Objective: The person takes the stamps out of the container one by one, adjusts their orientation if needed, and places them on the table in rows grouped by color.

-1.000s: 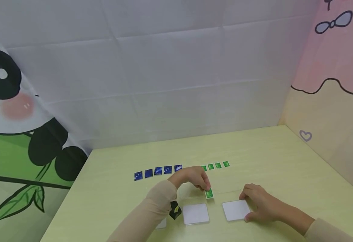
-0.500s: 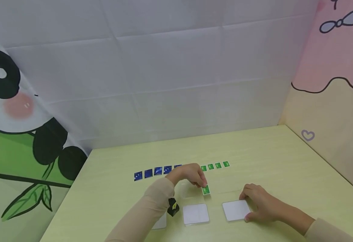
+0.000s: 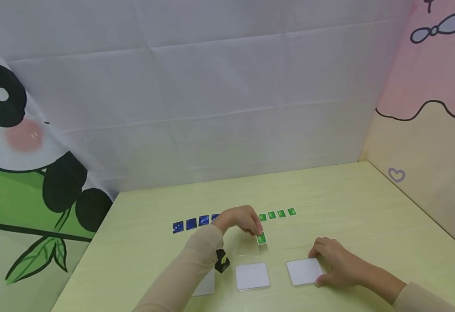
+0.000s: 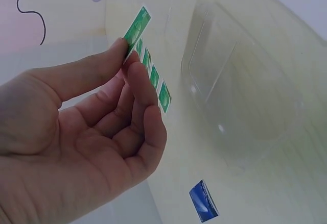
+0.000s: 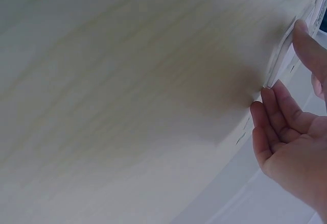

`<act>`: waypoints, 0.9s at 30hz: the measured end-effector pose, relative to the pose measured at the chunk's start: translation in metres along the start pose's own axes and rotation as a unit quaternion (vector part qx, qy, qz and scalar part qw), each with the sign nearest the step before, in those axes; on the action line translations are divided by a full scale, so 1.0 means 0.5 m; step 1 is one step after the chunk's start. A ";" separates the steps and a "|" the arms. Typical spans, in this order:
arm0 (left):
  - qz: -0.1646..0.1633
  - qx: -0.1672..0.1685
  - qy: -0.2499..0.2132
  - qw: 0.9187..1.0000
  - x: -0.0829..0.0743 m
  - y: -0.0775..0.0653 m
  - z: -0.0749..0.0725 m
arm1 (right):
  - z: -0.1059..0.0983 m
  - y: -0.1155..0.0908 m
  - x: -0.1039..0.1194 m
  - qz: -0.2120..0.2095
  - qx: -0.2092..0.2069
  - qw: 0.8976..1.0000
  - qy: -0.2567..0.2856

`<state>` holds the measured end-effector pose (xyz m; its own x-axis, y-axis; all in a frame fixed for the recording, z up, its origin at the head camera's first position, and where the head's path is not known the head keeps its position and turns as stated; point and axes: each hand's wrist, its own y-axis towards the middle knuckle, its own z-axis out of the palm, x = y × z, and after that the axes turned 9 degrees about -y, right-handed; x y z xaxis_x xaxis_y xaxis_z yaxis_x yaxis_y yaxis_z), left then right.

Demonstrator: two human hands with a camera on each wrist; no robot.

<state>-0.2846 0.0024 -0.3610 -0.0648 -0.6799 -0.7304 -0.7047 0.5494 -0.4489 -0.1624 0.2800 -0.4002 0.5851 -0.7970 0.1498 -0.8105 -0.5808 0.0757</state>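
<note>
My left hand (image 3: 240, 217) pinches a small green card (image 3: 261, 238) between thumb and fingertips, raised above the table. In the left wrist view the green card (image 4: 137, 29) is tilted and seen nearly edge-on, the other fingers curled below it. At the right, my right hand (image 3: 338, 264) holds a flat white-bottomed plastic box (image 3: 304, 271) by its right side, thumb at the near corner and fingers at the far one. The right wrist view shows this box edge (image 5: 281, 55) between thumb and fingers. A similar white-bottomed box (image 3: 252, 276) lies in the middle.
Blue cards (image 3: 191, 223) lie in a row at the back left, partly hidden by my left hand. Several green cards (image 3: 281, 213) continue to the right. A third white piece (image 3: 206, 285) is partly behind my left sleeve. A clear plastic tray (image 4: 245, 91) stands near my left hand.
My left hand has moved left and farther back with the green card, now hiding more of the blue row. My right hand and the box it holds stay put.
</note>
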 end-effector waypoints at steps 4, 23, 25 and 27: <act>0.001 -0.008 0.003 1.000 -0.002 0.001 -0.006 | 0.000 -0.003 -0.002 -0.002 0.000 1.000 -0.003; -0.016 -0.029 0.006 0.999 0.002 0.019 -0.024 | -0.001 -0.008 -0.001 0.000 -0.001 1.000 -0.007; -0.018 -0.031 0.006 0.999 0.002 0.021 -0.024 | -0.001 -0.009 -0.001 0.000 0.000 1.000 -0.006; -0.020 -0.034 0.005 0.999 0.002 0.022 -0.025 | 0.000 -0.010 0.000 -0.001 -0.002 1.000 -0.005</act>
<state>-0.3010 0.0016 -0.3605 -0.0432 -0.7061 -0.7068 -0.7527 0.4881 -0.4417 -0.1582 0.2829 -0.4003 0.5863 -0.7979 0.1401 -0.8099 -0.5811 0.0802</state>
